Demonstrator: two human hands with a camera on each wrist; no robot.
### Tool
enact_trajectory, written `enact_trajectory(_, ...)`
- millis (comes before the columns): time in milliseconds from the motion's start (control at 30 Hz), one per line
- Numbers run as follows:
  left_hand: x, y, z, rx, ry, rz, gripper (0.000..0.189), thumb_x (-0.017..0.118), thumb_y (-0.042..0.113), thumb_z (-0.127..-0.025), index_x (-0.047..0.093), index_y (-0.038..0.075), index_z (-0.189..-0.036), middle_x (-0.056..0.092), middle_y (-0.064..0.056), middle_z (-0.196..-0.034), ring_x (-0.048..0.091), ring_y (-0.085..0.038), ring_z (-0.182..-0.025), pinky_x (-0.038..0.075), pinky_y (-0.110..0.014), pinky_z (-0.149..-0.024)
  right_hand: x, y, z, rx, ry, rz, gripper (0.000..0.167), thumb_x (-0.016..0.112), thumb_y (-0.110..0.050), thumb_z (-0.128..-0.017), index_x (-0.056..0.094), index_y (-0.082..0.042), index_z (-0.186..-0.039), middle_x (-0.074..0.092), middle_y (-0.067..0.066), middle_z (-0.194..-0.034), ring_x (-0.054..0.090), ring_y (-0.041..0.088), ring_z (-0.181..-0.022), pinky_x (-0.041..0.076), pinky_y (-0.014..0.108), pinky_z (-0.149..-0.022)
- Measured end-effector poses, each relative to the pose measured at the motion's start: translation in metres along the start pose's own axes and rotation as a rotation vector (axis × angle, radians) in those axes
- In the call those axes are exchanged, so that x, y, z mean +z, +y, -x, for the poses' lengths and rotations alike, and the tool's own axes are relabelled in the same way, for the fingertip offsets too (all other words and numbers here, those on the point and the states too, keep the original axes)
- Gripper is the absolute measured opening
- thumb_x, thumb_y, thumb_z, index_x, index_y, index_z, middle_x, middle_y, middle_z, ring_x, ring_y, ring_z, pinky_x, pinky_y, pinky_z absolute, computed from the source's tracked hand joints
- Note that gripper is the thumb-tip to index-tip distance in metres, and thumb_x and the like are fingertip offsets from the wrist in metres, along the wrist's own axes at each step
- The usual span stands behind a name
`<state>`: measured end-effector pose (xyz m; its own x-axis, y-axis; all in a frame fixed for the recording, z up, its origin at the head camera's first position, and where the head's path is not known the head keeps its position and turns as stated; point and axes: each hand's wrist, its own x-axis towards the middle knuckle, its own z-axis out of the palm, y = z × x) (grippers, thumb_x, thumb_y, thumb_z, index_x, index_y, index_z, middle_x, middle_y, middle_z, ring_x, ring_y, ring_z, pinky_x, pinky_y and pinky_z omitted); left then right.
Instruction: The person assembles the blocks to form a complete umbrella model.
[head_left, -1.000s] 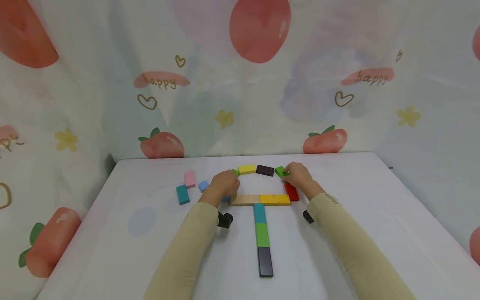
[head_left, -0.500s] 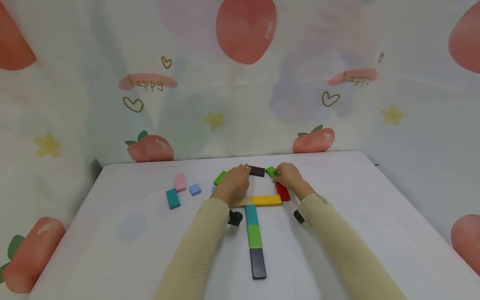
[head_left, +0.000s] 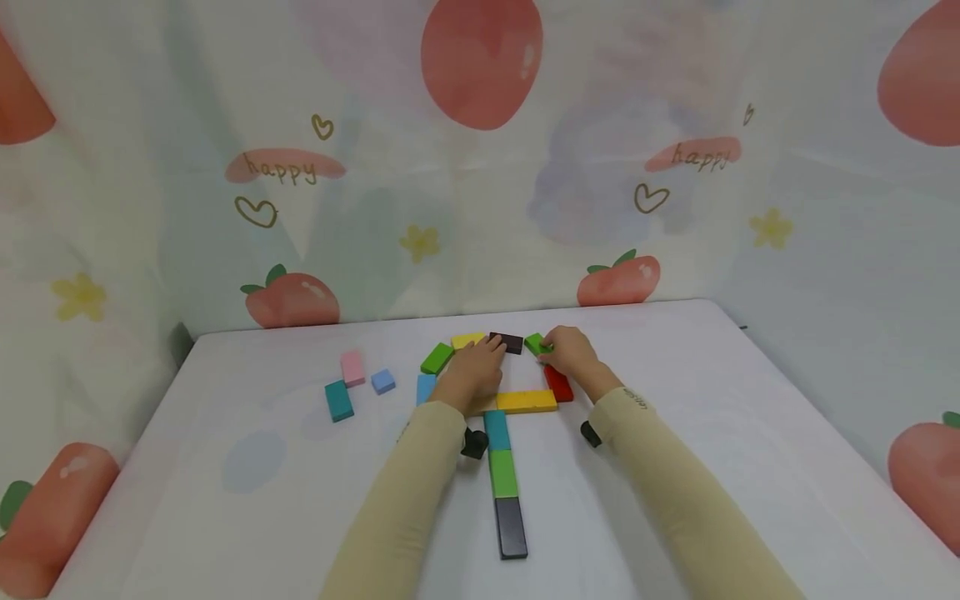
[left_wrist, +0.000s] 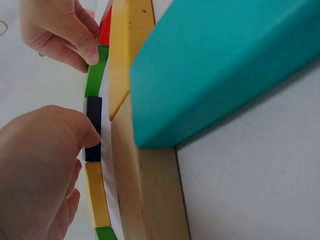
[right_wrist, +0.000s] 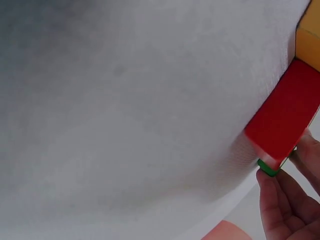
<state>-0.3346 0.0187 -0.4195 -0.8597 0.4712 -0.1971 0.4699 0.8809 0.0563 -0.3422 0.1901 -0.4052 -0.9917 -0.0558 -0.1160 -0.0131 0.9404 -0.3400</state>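
Note:
My left hand (head_left: 477, 367) has its thumb and fingers at a dark brown block (head_left: 513, 343), and in the left wrist view the thumb lies against that block's side. With thumb and fingers, my right hand (head_left: 572, 352) pinches a green block (head_left: 533, 342) between the dark block and a red block (head_left: 558, 385). To the left of the dark block come a yellow block (head_left: 466, 340), another green block (head_left: 437, 358) and a light blue block (head_left: 425, 388). Together they arch above a row of a wooden block (left_wrist: 160, 195) and an orange-yellow block (head_left: 527, 402).
Below the row, a teal block (head_left: 497, 431), a green block (head_left: 503, 473) and a black block (head_left: 511, 528) form a straight column. Loose on the white table (head_left: 637, 533), at left, lie a pink block (head_left: 352, 367), a teal block (head_left: 339, 402) and a small blue block (head_left: 382, 382).
My left hand has moved right from the left green block to the dark block. The right hand stays at its green block. The head view has shifted slightly.

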Motion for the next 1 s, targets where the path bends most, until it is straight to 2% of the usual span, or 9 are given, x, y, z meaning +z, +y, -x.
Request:
enact_trajectory(500, -0.003, 0.008, -0.002, -0.023, -0.012, -0.008, 0.050, 0.038, 0.026, -0.098, 0.029, 0.011, -0.145, 0.024, -0.003, -0.149, 0.018, -0.017, -0.136, 0.014, -0.038, -0.109, -0.001, -0.004, 0.004, 0.005, -0.018, 0.004, 0.035, 0.069, -0.016, -0.084, 0.063, 0.001, -0.114, 0.060, 0.016, -0.114, 0.051, 0.028, -0.097, 0.044, 0.040, -0.091)
enact_trajectory(1000, -0.003, 0.011, -0.003, -0.047, -0.021, 0.000, 0.050, 0.038, 0.027, -0.099, 0.028, 0.011, -0.145, 0.022, -0.003, -0.150, 0.019, -0.018, -0.136, 0.015, -0.037, -0.109, 0.000, -0.003, 0.005, -0.007, -0.016, 0.033, 0.036, 0.070, -0.018, -0.083, 0.064, 0.000, -0.113, 0.061, 0.015, -0.112, 0.052, 0.027, -0.097, 0.043, 0.041, -0.090)
